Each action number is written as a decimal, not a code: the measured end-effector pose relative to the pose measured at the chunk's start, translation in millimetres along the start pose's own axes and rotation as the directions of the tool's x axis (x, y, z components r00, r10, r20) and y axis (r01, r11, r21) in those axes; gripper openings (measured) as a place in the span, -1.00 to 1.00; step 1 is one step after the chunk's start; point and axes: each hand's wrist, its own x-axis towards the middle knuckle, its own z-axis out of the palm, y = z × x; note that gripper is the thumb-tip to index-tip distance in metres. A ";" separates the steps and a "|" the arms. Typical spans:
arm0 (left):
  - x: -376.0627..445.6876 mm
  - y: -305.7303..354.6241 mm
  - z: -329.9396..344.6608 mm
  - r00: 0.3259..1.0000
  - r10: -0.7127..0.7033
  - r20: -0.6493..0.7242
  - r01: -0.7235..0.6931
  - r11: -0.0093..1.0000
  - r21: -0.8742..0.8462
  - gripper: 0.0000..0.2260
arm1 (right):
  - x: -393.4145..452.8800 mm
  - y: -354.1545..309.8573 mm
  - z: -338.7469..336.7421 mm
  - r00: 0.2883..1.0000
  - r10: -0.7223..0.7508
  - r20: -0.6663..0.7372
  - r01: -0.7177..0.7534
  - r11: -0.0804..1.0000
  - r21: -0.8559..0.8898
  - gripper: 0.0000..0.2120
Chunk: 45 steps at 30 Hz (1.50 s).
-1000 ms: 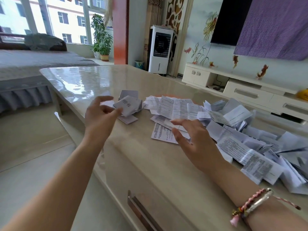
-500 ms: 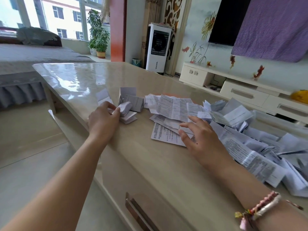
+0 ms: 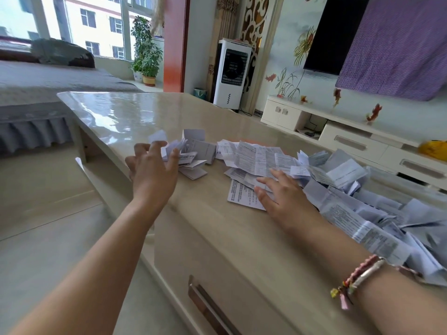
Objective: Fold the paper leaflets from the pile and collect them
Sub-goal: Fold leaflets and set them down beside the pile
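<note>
A small heap of folded leaflets (image 3: 196, 151) lies on the beige table (image 3: 217, 238) left of centre. My left hand (image 3: 154, 170) hovers at its near left edge with fingers spread and holds nothing. A big loose pile of unfolded printed leaflets (image 3: 362, 209) covers the right side of the table, with several flat sheets (image 3: 256, 155) spread at its left end. My right hand (image 3: 283, 194) lies with straight fingers on those flat sheets, just right of the nearest leaflet (image 3: 238, 193).
The table's near edge has a drawer with a metal handle (image 3: 208, 308). A bed (image 3: 48, 81) stands to the left across bare floor. A white air cooler (image 3: 232, 76) and a low TV cabinet (image 3: 350, 141) stand behind the table.
My left hand set a folded leaflet on the small heap and let go, its fingers now spread. My right hand slid forward onto the flat sheets.
</note>
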 end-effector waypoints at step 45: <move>-69.3 36.9 17.7 0.936 0.159 0.314 -0.201 0.974 0.105 -0.20 | -21.9 33.6 7.8 0.962 0.076 -0.262 0.004 0.956 0.292 -0.60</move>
